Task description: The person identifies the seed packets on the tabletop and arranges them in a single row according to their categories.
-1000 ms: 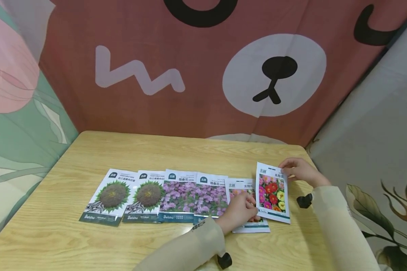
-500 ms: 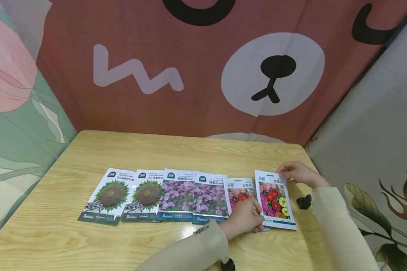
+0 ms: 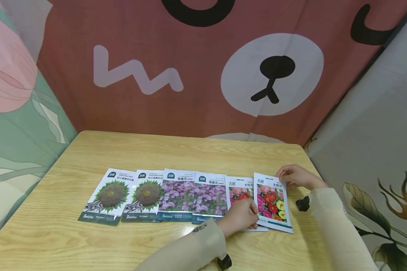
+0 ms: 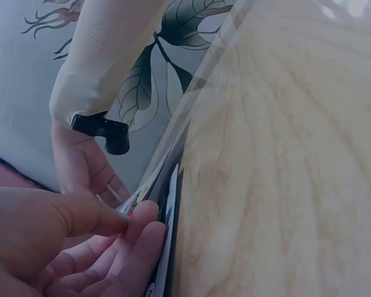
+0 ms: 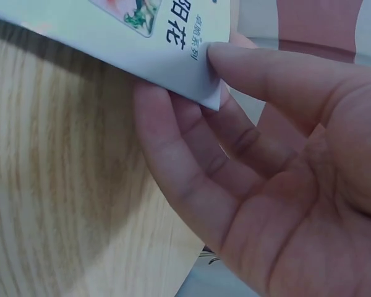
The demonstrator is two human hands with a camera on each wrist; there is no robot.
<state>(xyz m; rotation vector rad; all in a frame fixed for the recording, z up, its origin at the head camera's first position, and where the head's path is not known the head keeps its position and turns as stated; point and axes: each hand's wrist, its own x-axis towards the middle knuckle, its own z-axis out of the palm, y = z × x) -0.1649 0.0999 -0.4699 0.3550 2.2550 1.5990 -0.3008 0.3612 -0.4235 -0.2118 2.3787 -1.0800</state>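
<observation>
The rightmost seed packet (image 3: 271, 203), printed with red, pink and yellow flowers, is slightly tilted at the right end of a row. My right hand (image 3: 300, 177) pinches its upper right corner; in the right wrist view the thumb (image 5: 260, 71) lies on the front and the fingers behind. My left hand (image 3: 240, 216) pinches the same packet's lower left edge between thumb and index finger, seen edge-on in the left wrist view. Beneath that hand lies a matching flower packet (image 3: 238, 186), its lower part mostly hidden and its right edge overlapped.
Two purple-flower packets (image 3: 178, 195) and two sunflower packets (image 3: 113, 195) continue the row leftward, partly overlapping, on the wooden table (image 3: 156, 150). A red-brown cloth (image 3: 139, 113) with a cartoon face hangs behind the table. A grey printed cloth (image 3: 369, 113) hangs at the right.
The rightmost packet has come down toward the front of the table, held by both hands, then shifted slightly left. My right hand moved down with it. The other packets stayed almost still.
</observation>
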